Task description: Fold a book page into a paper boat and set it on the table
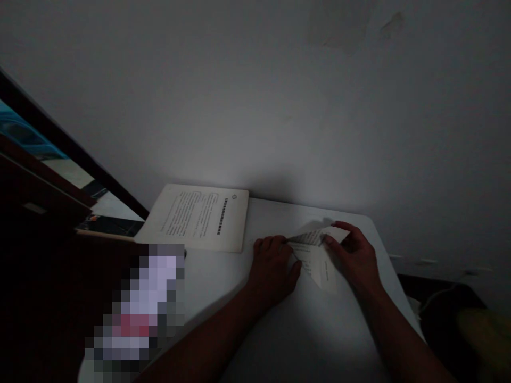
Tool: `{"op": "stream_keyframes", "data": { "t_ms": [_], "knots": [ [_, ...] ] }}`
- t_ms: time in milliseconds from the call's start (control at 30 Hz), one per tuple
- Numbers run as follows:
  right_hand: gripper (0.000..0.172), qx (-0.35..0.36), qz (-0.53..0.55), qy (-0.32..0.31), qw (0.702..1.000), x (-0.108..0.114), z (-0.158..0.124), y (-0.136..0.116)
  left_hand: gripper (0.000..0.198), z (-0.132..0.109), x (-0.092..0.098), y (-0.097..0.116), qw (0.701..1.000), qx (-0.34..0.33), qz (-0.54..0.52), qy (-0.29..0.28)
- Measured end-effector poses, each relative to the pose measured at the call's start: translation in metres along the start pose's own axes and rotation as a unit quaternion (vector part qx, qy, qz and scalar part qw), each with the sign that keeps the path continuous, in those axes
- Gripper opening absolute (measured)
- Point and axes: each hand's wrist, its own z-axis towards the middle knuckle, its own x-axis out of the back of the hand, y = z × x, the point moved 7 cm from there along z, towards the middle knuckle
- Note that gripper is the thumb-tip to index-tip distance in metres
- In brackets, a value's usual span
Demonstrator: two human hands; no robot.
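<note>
A printed sheet of paper [319,266], folded into a pointed shape, lies partly raised on the white table. My right hand [357,258] pinches its upper right flap between thumb and fingers, lifting that edge. At the left corner, my left hand [273,268] grips the paper and presses it against the tabletop, fingers curled and thumb along the near side. The exact hold of the left fingertips is hidden beneath the hand.
An open-faced printed booklet [199,218] rests at the table's back left, against the wall [255,106]. A pixelated object [139,303] is at the left edge. The white table [319,340] ends on the right beside dark items [451,314]. Dark wooden furniture [35,197] stands left.
</note>
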Motion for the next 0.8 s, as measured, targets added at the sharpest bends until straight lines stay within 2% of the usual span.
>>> {"op": "stream_keyframes", "data": {
  "t_ms": [100,200,333,433,633,800],
  "knots": [
    [0.061,0.03,0.069,-0.002,0.997,-0.001,-0.004,-0.006,0.02,0.0,0.0,-0.001,1.0,-0.002,-0.008,0.003],
    [0.049,0.025,0.122,-0.031,0.992,-0.006,-0.005,-0.007,0.021,0.0,0.0,-0.001,1.0,-0.005,-0.01,0.005],
    [0.026,0.04,0.088,0.001,0.995,-0.002,-0.007,-0.014,0.021,0.0,0.0,-0.002,1.0,-0.005,-0.014,0.008],
    [0.018,0.072,0.05,0.026,0.996,0.002,-0.01,-0.021,0.023,0.0,0.0,-0.002,1.0,-0.002,-0.011,0.005],
    [0.03,0.039,-0.041,0.06,0.997,0.008,-0.012,-0.011,0.03,0.0,-0.002,-0.003,1.0,0.001,-0.015,0.009],
    [0.04,0.017,-0.022,0.058,0.998,0.007,-0.012,-0.009,0.043,-0.001,-0.002,-0.004,1.0,-0.003,-0.029,0.009]
  ]
}}
